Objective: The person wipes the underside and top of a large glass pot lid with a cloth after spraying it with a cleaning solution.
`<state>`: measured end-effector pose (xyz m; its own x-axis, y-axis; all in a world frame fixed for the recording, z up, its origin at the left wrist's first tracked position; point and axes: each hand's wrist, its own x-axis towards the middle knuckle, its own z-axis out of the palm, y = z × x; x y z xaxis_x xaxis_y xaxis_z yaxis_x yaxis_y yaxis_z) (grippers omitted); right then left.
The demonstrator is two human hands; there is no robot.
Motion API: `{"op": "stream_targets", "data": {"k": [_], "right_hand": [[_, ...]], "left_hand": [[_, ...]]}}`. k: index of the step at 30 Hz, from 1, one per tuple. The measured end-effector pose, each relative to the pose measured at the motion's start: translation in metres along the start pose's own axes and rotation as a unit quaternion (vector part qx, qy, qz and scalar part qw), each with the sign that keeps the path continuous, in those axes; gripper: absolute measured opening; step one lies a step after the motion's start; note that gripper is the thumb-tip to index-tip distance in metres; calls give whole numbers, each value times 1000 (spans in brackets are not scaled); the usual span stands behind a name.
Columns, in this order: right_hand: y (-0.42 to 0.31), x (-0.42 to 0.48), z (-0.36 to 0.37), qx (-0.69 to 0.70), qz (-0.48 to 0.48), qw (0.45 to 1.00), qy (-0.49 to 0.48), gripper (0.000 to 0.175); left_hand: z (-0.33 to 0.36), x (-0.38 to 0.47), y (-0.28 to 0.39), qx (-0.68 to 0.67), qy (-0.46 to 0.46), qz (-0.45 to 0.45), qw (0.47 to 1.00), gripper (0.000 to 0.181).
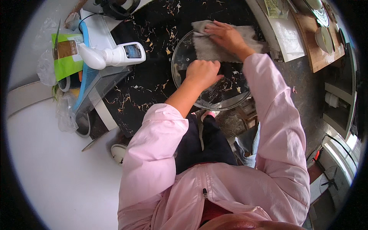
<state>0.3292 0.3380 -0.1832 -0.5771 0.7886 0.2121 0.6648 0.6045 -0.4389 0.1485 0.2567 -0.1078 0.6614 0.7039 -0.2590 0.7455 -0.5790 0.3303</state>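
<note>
A round clear glass lid (215, 93) with a metal rim is before me, over the black marbled tabletop (152, 86), and its near right edge reaches past the table's edge. My left hand (203, 72) is closed in a fist over the lid's middle, thumb pointing right; whatever knob is beneath it is hidden. A grey-beige cloth (210, 50) covers the lid's far right part and hangs over its rim. My right hand (227, 37) lies on this cloth, fingers stretched left and pressing it, with a fold bunched at the fingertips.
To the left are a white spray bottle (118, 54), a green pouch (64, 70) and a clear bin with a blue rim (83, 92). A wooden board (316, 60) holding a bowl (324, 40) is at the right. Below the table's edge is a wooden stool (246, 110).
</note>
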Motion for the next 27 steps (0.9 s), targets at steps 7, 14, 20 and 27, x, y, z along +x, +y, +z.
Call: {"op": "stream_targets", "data": {"k": [7, 14, 20, 27], "right_hand": [[-24, 31, 12, 21, -142, 986, -91, 38], [-33, -95, -14, -120, 244, 955, 120, 42], [-147, -154, 6, -139, 320, 937, 34, 55], [-74, -128, -10, -119, 278, 944, 134, 47]], "left_hand": [[1, 0, 0, 27, 6, 0, 1000, 46], [-1, -1, 4, 13, 5, -4, 1000, 46], [1, 3, 5, 26, -4, -7, 1000, 46], [-21, 25, 6, 6, -11, -136, 991, 48]]}}
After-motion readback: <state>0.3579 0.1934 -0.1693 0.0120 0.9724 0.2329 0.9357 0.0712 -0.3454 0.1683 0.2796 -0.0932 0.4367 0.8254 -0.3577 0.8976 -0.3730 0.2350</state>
